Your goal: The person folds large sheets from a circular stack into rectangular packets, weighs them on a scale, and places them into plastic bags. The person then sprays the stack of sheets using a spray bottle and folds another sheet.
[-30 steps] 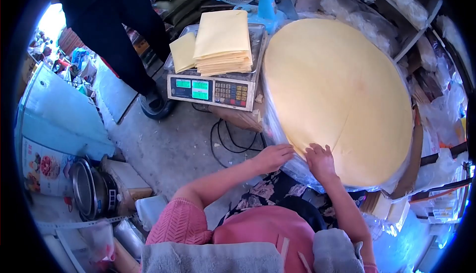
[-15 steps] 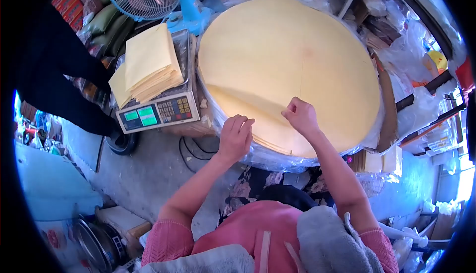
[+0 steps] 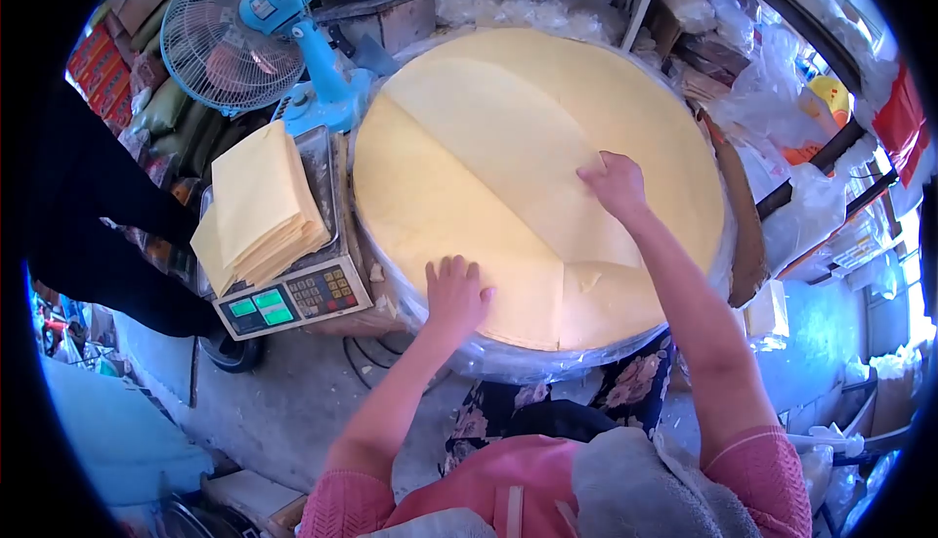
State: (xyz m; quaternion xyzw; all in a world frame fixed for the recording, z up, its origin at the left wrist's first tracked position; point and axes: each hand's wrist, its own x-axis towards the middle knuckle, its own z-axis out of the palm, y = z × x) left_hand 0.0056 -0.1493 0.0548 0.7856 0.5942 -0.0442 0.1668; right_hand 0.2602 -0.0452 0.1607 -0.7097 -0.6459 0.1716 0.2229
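Sheet, pale yellow: partly folded over on round stack. Right hand: fingers clamped on the sheet's edge. Left hand: fingers slightly apart, palm down on the stack's near-left margin.

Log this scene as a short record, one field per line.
Left hand: palm down on the near left of the round stack, fingers spread
Right hand: holds the edge of the top sheet
Top sheet: partly folded back over the stack
Stack rim: plastic film around it
Scale: left of the stack, display lit green, digits too small to read
On scale: folded sheets
Fan: blue, behind the scale
Bystander: dark trousers, left of the scale
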